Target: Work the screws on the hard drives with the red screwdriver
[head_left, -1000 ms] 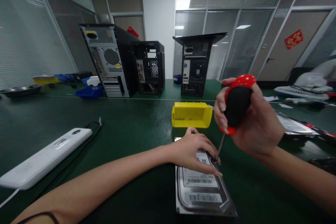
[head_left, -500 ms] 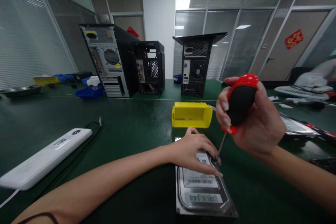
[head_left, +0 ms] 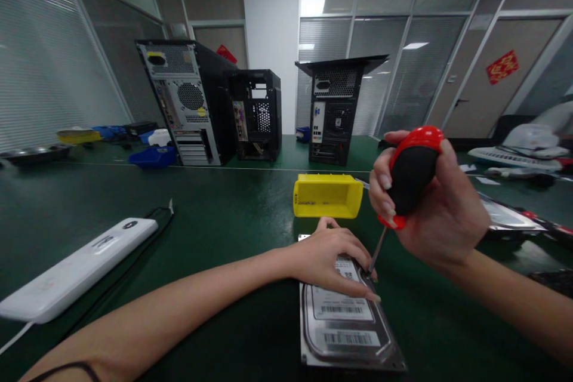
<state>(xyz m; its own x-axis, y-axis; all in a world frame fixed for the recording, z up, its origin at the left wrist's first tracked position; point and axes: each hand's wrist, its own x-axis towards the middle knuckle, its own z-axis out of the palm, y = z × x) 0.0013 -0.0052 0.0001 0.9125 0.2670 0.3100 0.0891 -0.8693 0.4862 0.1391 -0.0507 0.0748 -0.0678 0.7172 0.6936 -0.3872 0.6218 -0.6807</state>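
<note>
Left hand (head_left: 329, 253) pressing hard drive (head_left: 347, 325), right hand (head_left: 432, 209) gripping screwdriver (head_left: 405, 182); green table (head_left: 215, 221)

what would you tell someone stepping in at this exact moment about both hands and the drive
Left hand: flat on the far end of the hard drive, pinning it to the green table.
Right hand: wrapped around the red and black screwdriver, shaft tilted, tip at the drive's right edge beside the left fingers.
Drive lies label up, cover on. Yellow bin sits just beyond it.
Done: tip placed at the drive's right edge.
Left: no loose screw is visible; the bin's inside cannot be seen.
</note>
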